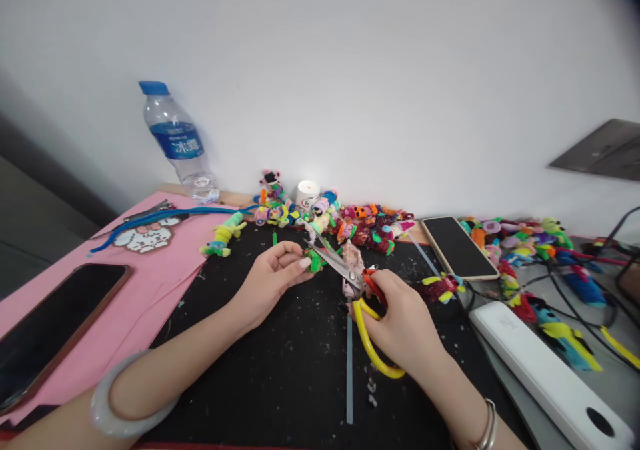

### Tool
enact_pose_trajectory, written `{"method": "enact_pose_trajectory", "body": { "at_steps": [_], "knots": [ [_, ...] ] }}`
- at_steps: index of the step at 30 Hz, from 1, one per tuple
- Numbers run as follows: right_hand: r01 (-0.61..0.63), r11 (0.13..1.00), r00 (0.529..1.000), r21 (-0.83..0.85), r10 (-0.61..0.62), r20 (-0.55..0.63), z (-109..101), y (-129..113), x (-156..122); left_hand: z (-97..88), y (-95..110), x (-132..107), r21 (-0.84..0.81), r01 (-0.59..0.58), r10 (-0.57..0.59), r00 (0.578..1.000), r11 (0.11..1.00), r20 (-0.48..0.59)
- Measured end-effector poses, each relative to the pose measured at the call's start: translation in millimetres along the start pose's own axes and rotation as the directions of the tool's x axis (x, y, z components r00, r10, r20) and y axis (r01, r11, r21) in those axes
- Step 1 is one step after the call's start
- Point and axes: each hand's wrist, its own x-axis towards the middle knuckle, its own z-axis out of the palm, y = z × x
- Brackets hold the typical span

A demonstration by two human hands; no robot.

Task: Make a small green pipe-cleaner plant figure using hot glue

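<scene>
Your left hand point(273, 278) is closed, pinching a fuzzy green piece point(315, 262) over the black mat point(290, 377). Your right hand point(406, 313) grips the scissors point(354, 278) by the red and yellow handles point(369, 350). Their 2 blades point(334, 260) are right by the green piece.

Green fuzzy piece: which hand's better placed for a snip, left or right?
Right, most likely. The right hand already holds the scissors, blades at the green fuzzy piece. The left hand is occupied pinching that piece, so it seems better suited to steadying.
</scene>
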Motion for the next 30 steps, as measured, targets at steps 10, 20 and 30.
{"method": "enact_pose_trajectory", "body": {
  "at_steps": [10, 20, 30],
  "knots": [
    [0.031, 0.999, 0.999, -0.017, -0.031, 0.009, 1.6, -0.5, -1.0, -1.2, -2.2, 1.2, -0.043, 0.064, -0.061, 0.995, 0.997, 0.08],
    [0.043, 0.999, 0.999, 0.019, -0.043, 0.017, 1.6, 1.2, -1.9, -2.7, -1.9, 1.8, -0.032, 0.079, -0.075, 0.992, 0.996, 0.1],
    [0.058, 0.998, 0.998, 0.017, -0.058, 0.013, 1.1, 1.5, -2.1, -3.0, -1.2, 2.6, -0.059, 0.095, -0.089, 0.991, 0.994, 0.098]
  ]
}}
